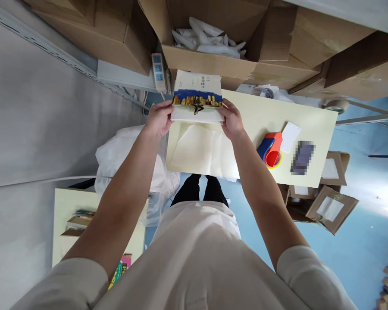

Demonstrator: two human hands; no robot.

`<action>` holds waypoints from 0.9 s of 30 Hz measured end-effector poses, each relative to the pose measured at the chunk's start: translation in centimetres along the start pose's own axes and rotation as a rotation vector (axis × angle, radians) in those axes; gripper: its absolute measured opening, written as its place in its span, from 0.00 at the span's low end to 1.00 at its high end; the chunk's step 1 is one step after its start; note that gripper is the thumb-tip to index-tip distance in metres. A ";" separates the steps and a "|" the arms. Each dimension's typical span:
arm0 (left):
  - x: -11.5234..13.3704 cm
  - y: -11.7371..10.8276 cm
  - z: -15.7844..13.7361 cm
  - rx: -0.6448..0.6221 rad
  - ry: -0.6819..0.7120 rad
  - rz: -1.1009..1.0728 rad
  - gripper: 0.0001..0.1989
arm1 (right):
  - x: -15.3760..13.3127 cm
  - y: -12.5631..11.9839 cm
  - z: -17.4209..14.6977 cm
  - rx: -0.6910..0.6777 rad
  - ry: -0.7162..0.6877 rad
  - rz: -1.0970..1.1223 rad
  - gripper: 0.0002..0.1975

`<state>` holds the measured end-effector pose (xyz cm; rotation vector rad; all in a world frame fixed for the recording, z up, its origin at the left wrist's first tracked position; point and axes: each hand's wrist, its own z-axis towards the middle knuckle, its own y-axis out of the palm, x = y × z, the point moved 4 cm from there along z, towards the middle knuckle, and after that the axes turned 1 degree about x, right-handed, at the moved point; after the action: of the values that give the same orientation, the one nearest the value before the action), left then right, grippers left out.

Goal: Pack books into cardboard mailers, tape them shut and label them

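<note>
A book (198, 95) with a white cover and a painted blue and yellow city skyline is held level over the far part of the pale table. My left hand (160, 117) grips its left edge, fingers underneath. On the opposite edge, my right hand (232, 118) is closed around the book in the same way. Below and nearer to me, a large sheet of cream paper (198, 150) lies on the table, partly creased. To the right of my right forearm rests a red and blue tape dispenser (271, 150).
Beside the dispenser lie a white card (290, 136) and a blurred-out dark object (303, 158). An open cardboard box (210, 60) with white packets stands behind the table, near a power strip (159, 73). White plastic bags (123, 159) bulge at left; cartons (330, 206) sit at right.
</note>
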<state>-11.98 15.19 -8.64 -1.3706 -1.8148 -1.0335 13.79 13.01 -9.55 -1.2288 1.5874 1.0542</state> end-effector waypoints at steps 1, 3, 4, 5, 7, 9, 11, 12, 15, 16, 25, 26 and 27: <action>0.2 0.4 -0.8 -0.020 0.001 -0.035 0.10 | -0.5 -0.3 -0.6 0.015 -0.006 0.010 0.31; -0.1 1.4 -2.8 -0.079 0.039 -0.026 0.13 | -1.4 -1.3 -2.8 0.036 0.002 0.000 0.31; -0.6 1.8 -4.0 -0.105 0.051 0.002 0.15 | -1.7 -2.0 -4.2 0.045 0.019 -0.019 0.29; -1.3 2.2 -5.1 -0.125 0.057 0.040 0.18 | -1.8 -2.9 -5.9 0.055 0.046 -0.049 0.27; -3.4 3.0 -7.4 -0.155 0.048 0.139 0.20 | -1.6 -5.1 -9.5 0.117 0.115 -0.130 0.21; -5.9 3.9 -9.6 -0.188 0.038 0.255 0.20 | -0.5 -7.5 -13.0 0.208 0.182 -0.233 0.18; -8.5 4.9 -11.6 -0.225 0.028 0.368 0.19 | 1.1 -9.7 -16.2 0.288 0.246 -0.287 0.17; -9.8 5.3 -12.6 -0.242 0.020 0.418 0.18 | 2.1 -10.6 -17.5 0.317 0.268 -0.291 0.17; -13.4 5.9 -14.8 -0.249 0.011 0.527 0.16 | 4.8 -12.4 -20.8 0.380 0.316 -0.302 0.18; -14.3 5.9 -15.3 -0.242 0.019 0.556 0.16 | 5.5 -12.7 -21.6 0.397 0.328 -0.306 0.18; -16.5 8.1 -17.4 -0.255 0.418 1.070 0.22 | 8.1 -12.9 -22.5 0.502 0.294 -0.626 0.14; -16.4 8.7 -17.6 -0.276 0.458 1.134 0.23 | 8.2 -12.6 -22.5 0.537 0.267 -0.655 0.15; -16.3 9.2 -17.7 -0.299 0.477 1.186 0.25 | 8.1 -12.3 -22.5 0.566 0.236 -0.663 0.17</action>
<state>1.60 -6.53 -11.75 -1.7756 -0.3182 -0.8245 21.74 -12.55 -12.27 -1.3508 1.3495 0.0324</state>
